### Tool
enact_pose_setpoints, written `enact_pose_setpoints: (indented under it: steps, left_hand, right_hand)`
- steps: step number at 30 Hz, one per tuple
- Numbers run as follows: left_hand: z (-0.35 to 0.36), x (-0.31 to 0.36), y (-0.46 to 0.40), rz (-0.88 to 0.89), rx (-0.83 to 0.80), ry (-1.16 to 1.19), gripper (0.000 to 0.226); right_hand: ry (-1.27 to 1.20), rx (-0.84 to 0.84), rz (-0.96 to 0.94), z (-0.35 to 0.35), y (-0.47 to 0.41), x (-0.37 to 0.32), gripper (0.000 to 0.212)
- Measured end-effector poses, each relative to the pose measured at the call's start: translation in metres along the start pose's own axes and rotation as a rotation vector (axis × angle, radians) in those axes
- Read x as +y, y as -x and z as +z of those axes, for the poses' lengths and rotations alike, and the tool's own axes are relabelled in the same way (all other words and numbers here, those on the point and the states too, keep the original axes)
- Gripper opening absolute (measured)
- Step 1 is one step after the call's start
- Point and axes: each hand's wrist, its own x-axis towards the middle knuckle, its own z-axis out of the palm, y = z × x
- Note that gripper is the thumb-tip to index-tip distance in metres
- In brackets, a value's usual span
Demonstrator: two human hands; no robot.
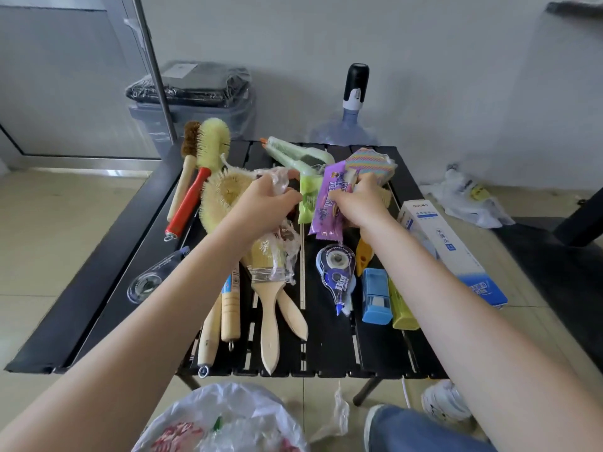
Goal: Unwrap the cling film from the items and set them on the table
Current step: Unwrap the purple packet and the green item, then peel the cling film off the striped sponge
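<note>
The left hand (261,203) clenches loose cling film (275,181), drawing it toward nine o'clock off the snack packets (326,203), which the right hand (362,200) grips to anchor them above the table (375,353), at twelve o'clock from the paintbrushes (270,308).

Single view, from a camera worn on the person's head, looking forward and steeply down. Both forearms enter from the lower corners and converge near the frame's centre, where the left hand (261,203) and right hand (359,203) meet close to the lens. The black slatted table (326,347) fills the middle ground, its near edge crossing the lower third and its far edge lying just above centre. Beyond it the view takes in the wall, a grey bin (192,102) and a water bottle (346,125). Wide-angle optics bow straight lines outward near the borders. The person's knee (424,429) shows at the bottom edge.
</note>
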Motion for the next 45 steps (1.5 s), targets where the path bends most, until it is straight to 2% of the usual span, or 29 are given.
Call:
enact_pose_setpoints:
  steps: [3,6,8,11,12,14,17,19,21,22,25,27,29,31,33,36,38,40,42,43,45]
  left_hand:
    - [-0.004,-0.007,0.000,-0.020,0.012,0.052,0.051]
    - [-0.007,-0.008,0.007,-0.024,-0.008,0.092,0.047]
    - [-0.009,-0.006,0.016,-0.027,-0.038,0.135,0.041]
    - [-0.016,0.001,0.035,-0.044,-0.068,0.298,0.027]
    - [-0.018,0.004,0.043,-0.047,-0.081,0.362,0.025]
    - [-0.023,0.009,0.058,0.005,-0.124,0.479,0.026]
    - [-0.029,0.015,0.090,0.081,-0.190,0.676,0.045]
    - [-0.033,0.014,0.109,0.117,-0.186,0.704,0.051]
    - [-0.038,0.012,0.128,0.111,-0.159,0.692,0.056]
    - [-0.041,0.009,0.137,0.102,-0.136,0.653,0.055]
    - [-0.048,-0.003,0.165,0.066,-0.062,0.447,0.042]
    - [-0.051,-0.012,0.185,0.124,-0.060,0.276,0.032]
    - [-0.051,-0.023,0.201,0.199,-0.048,0.158,0.024]
    - [-0.049,-0.036,0.212,0.201,0.009,0.074,0.036]
    - [-0.048,-0.052,0.220,0.206,0.095,-0.095,0.038]
    - [-0.046,-0.068,0.230,0.230,0.143,-0.154,0.019]
    - [-0.047,-0.077,0.235,0.236,0.046,-0.170,0.022]
    - [-0.055,-0.087,0.243,0.208,-0.177,-0.108,0.028]
    - [-0.065,-0.100,0.249,0.135,-0.399,-0.036,0.044]
    - [-0.067,-0.109,0.252,0.111,-0.433,-0.047,0.048]
    - [-0.068,-0.124,0.252,0.102,-0.364,-0.118,0.046]
  right_hand:
    - [0.089,-0.042,0.010,0.006,0.003,0.004,0.048]
    - [0.239,-0.124,-0.030,0.003,0.011,-0.001,0.018]
    - [0.314,-0.141,-0.077,-0.001,0.021,-0.006,0.033]
    - [0.382,-0.082,-0.223,-0.008,0.044,-0.017,0.023]
    - [0.336,-0.063,-0.268,-0.009,0.055,-0.022,0.019]
    - [0.151,-0.105,-0.287,-0.011,0.085,-0.035,0.032]
    - [-0.146,-0.412,-0.199,-0.011,0.137,-0.049,0.046]
    - [-0.243,-0.620,-0.117,-0.008,0.168,-0.048,0.052]
    - [-0.229,-0.684,-0.095,-0.004,0.192,-0.042,0.069]
    - [-0.257,-0.684,-0.097,-0.003,0.201,-0.040,0.070]
    - [-0.423,-0.604,-0.081,0.000,0.221,-0.033,0.050]
    - [-0.502,-0.522,-0.019,0.002,0.231,-0.028,0.036]
    - [-0.593,-0.514,0.057,0.004,0.239,-0.023,0.027]
    - [-0.676,-0.529,0.144,0.006,0.249,-0.019,0.029]
    - [-0.609,-0.562,0.108,0.009,0.261,-0.014,0.025]
    - [-0.308,-0.535,-0.080,0.018,0.281,-0.003,0.014]
    - [-0.176,-0.491,-0.120,0.026,0.287,0.005,0.018]
    - [-0.122,-0.483,-0.112,0.034,0.288,0.016,0.016]
    - [-0.031,-0.435,-0.141,0.041,0.286,0.033,0.009]
    - [0.028,-0.405,-0.167,0.045,0.285,0.043,0.010]
    - [0.125,-0.385,-0.227,0.057,0.285,0.061,0.009]
